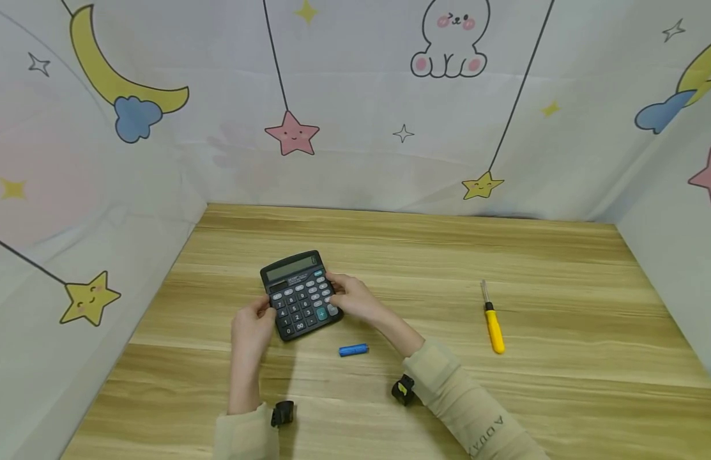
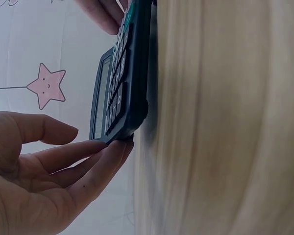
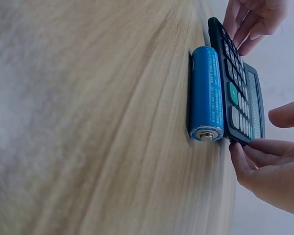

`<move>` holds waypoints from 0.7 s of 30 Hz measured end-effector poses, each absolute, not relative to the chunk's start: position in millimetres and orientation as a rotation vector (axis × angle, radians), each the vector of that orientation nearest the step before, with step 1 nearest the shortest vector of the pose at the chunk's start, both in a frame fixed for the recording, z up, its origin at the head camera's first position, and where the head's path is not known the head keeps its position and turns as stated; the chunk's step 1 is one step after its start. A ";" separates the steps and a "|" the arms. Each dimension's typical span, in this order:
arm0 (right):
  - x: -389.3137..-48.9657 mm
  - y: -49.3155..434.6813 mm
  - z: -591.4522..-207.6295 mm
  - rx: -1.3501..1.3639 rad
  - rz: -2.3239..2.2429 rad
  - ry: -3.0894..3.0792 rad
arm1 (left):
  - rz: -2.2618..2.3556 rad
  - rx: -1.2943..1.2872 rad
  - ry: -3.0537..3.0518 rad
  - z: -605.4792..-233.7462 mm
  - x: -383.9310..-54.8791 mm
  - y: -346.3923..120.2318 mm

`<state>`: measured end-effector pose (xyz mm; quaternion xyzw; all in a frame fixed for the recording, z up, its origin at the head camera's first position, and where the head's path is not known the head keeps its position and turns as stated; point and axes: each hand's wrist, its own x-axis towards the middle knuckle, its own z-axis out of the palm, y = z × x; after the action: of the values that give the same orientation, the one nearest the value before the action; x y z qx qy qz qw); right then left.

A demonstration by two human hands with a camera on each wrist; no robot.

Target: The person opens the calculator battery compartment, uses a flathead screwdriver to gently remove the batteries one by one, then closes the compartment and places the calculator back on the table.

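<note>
A black desk calculator (image 1: 300, 296) lies face up and slightly turned at the left of the table, with a 0 on its display (image 1: 292, 267). At its left side my left hand (image 1: 253, 329) touches the edge with extended fingers (image 2: 95, 164), the thumb held off the case. Opposite, my right hand (image 1: 355, 297) has its fingertips at the right edge; in the right wrist view its thumb (image 3: 286, 115) stands apart above the keys. A blue battery (image 1: 353, 349) lies just below the calculator's lower right corner, its metal end showing in the right wrist view.
A screwdriver with a yellow handle (image 1: 495, 332) lies to the right on the wooden table (image 1: 562, 287). White cloth walls (image 1: 361, 172) printed with stars and moons enclose the back and sides. Small black devices (image 1: 403, 390) sit by both wrists.
</note>
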<state>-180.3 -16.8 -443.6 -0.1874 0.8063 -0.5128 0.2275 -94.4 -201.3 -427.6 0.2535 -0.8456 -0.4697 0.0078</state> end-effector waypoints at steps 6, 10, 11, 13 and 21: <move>-181.0 -17.3 -445.0 -0.501 -1.410 2.213 | -1.462 0.782 -2.652 -426.7 -94.6 -200.1; -181.6 -17.4 -445.6 -0.497 -1.410 2.205 | -1.448 0.780 -2.663 -427.2 -95.4 -199.7; -181.7 -17.4 -445.6 -0.498 -1.409 2.204 | -1.443 0.780 -2.666 -427.4 -95.4 -199.7; -181.6 -17.4 -445.4 -0.495 -1.407 2.203 | -1.439 0.783 -2.672 -427.7 -95.4 -199.9; -181.4 -17.6 -444.2 -0.484 -1.408 2.190 | -1.446 0.781 -2.686 -425.9 -94.6 -199.8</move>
<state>-181.4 -17.6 -444.2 -0.1774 0.8019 -0.5157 0.2440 -94.6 -199.8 -425.9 0.2481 -0.8529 -0.4593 -0.0037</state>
